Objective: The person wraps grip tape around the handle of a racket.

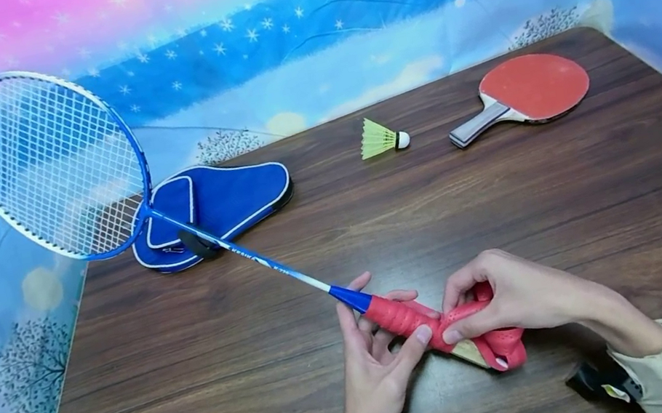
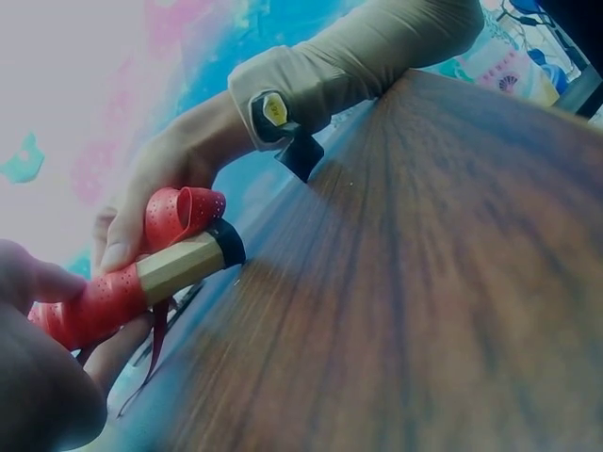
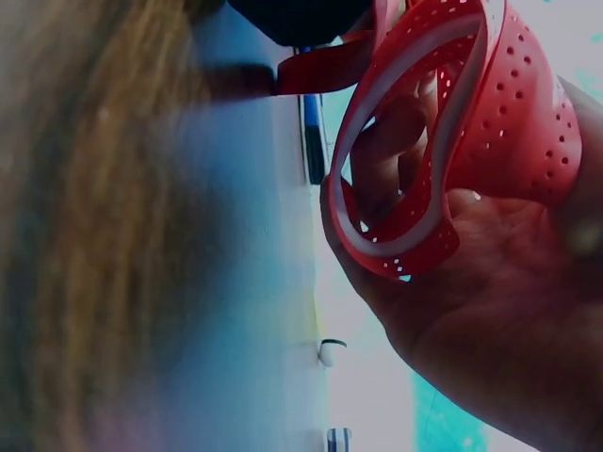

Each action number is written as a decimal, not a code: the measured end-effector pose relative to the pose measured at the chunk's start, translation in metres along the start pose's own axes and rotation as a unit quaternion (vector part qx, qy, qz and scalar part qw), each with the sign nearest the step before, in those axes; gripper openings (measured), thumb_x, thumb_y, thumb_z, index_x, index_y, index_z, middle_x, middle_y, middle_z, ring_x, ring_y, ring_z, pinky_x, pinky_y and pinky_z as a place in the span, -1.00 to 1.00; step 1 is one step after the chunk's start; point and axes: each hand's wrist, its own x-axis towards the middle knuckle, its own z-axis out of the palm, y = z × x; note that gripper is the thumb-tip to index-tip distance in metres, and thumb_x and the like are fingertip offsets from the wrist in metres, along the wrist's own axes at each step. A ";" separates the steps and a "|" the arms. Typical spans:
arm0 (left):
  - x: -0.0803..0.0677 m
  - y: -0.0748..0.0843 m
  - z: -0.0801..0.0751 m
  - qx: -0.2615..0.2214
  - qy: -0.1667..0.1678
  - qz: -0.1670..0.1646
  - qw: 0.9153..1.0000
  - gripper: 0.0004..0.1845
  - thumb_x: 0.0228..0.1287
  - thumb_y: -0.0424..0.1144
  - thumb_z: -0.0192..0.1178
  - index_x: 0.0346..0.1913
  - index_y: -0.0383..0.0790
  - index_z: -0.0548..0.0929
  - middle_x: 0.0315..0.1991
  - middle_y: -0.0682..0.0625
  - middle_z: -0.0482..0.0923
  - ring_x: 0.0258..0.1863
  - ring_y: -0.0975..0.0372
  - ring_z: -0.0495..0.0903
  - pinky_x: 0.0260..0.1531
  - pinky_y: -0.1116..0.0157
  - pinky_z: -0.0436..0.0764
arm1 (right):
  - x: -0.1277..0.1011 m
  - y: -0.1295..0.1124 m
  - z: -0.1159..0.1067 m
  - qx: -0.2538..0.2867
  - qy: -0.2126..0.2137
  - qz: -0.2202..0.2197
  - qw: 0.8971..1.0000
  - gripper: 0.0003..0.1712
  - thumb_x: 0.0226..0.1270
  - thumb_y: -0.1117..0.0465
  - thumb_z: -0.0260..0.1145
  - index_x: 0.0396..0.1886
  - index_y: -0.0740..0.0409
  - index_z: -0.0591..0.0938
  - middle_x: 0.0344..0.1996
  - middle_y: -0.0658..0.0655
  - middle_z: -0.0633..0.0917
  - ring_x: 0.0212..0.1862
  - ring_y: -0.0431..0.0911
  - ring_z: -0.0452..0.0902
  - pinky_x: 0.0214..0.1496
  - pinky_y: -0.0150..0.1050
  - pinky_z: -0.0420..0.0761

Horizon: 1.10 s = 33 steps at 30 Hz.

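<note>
So the racket (image 1: 175, 226) is lying at a slant across the table (image 1: 504, 205), head (image 1: 54, 163) up over the far left corner, handle (image 1: 400, 317) down near the front where both hands are on it. Left hand (image 1: 376, 368) comes from below, thumb and fingers curled round the red-wrapped part of the handle just past the blue cone. Right hand (image 1: 512, 292) pinches the loose red tape (image 1: 502, 346) right at the handle, fingertips pressing it onto the grip, and the spare tape is bunched in a loop under that palm. The right wrist view shows the loop (image 3: 443, 141) up close, perforated, curled inside the hand (image 3: 499, 330). From the left wrist view the butt end is bare wood (image 2: 179, 266) with a black cap, the tape (image 2: 94, 306) covering the part nearer the left hand (image 2: 38, 377), and the right hand (image 2: 160, 188) is gripping the loose end there.

Other stuff: the shaft passes over a blue cover (image 1: 218, 208) at the back left, a yellow shuttle (image 1: 381, 137) lies mid-table further back, and a red paddle (image 1: 523, 91) sits to the right of it, well apart from the hands
</note>
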 end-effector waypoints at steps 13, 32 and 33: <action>0.000 -0.004 0.000 -0.022 -0.031 0.078 0.996 -0.34 0.24 -0.66 0.16 0.23 -0.34 -0.01 0.27 -0.43 0.28 0.08 -0.36 0.42 0.03 0.16 0.60 | -0.001 0.001 -0.002 0.005 0.003 -0.007 1.000 -0.91 0.23 0.00 0.46 -0.35 -0.16 0.71 -0.51 -0.08 0.67 -0.48 -0.21 0.51 -0.51 -0.27 0.56; 0.000 0.002 -0.001 0.016 0.007 0.033 0.999 -0.10 0.22 -0.58 0.26 0.49 -0.02 0.06 0.13 -0.42 0.39 0.14 -0.29 0.42 0.05 0.16 0.58 | -0.003 0.000 -0.004 -0.008 0.003 -0.009 1.000 -0.88 0.21 0.00 0.47 -0.39 -0.14 0.70 -0.62 -0.09 0.58 -0.57 -0.24 0.40 -0.61 -0.31 0.44; 0.000 0.002 -0.001 0.015 0.006 0.037 0.999 -0.11 0.22 -0.59 0.26 0.48 -0.04 0.05 0.14 -0.39 0.40 0.14 -0.30 0.42 0.05 0.15 0.59 | -0.003 0.000 -0.004 -0.010 0.006 -0.008 1.000 -0.87 0.21 0.00 0.48 -0.40 -0.14 0.70 -0.63 -0.10 0.57 -0.57 -0.24 0.39 -0.62 -0.31 0.42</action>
